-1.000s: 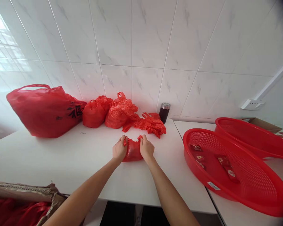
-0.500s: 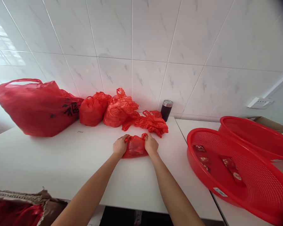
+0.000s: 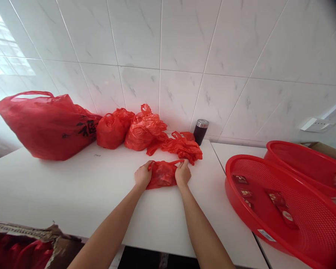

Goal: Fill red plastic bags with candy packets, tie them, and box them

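Note:
A small red plastic bag (image 3: 164,175) lies on the white table (image 3: 72,194) in front of me, with something inside that shows faintly through the film. My left hand (image 3: 142,175) is closed on the bag's left side, at a handle. On the right, my right hand (image 3: 183,173) grips the other handle, which stretches in a thin strip across the top. Just behind the bag sits a heap of crumpled red plastic bags (image 3: 182,146).
Filled red bags (image 3: 144,129) and a large red bag (image 3: 50,127) stand along the tiled wall. A dark tumbler (image 3: 201,132) is behind the heap. Red perforated baskets (image 3: 240,220), one holding small packets, are at right. A cardboard box (image 3: 67,250) is at lower left.
My right hand has moved slightly right, drawing its handle out into a longer strip across the bag's top. My left hand keeps its hold. The view has shifted a little.

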### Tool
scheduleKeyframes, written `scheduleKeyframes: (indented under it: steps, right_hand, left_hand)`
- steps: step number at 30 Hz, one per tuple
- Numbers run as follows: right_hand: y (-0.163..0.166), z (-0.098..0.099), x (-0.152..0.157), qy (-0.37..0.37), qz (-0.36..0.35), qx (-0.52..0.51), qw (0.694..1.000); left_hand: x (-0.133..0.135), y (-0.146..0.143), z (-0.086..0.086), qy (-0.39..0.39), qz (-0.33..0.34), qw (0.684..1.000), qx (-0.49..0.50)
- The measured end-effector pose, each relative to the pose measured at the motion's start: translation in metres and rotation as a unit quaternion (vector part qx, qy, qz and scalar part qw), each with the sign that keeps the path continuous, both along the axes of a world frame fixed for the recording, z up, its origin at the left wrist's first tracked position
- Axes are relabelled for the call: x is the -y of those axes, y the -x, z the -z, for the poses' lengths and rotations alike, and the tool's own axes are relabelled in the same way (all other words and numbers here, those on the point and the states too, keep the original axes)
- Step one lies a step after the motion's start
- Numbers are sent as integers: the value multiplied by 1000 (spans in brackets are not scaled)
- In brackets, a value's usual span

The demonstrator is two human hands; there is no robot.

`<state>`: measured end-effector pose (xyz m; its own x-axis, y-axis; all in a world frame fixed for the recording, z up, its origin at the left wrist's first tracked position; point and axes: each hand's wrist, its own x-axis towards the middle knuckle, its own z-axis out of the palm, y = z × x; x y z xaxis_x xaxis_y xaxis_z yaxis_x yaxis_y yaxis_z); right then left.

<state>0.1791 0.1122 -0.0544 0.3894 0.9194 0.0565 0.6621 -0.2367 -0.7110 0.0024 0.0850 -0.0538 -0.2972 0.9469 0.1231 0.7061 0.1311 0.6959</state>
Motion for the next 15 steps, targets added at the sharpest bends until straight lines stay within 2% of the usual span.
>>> scheduleKeyframes:
  steps: [4, 9, 12, 15]
  right_hand:
    - [-4, -3, 6, -24, 44, -78, 996]
    - [-4, -11, 17, -68, 50, -161, 983]
    - [-3, -25, 22, -112, 26, -206, 972]
    - [-4, -47, 27, -153, -30, -246, 957]
  left_hand:
    - [24, -3, 0, -48, -34, 992, 110]
    - [49, -5, -5, -104, -71, 971, 205]
    - [54, 3, -20, -118, -79, 962, 232]
    - [56, 11, -47, -149, -106, 956, 229]
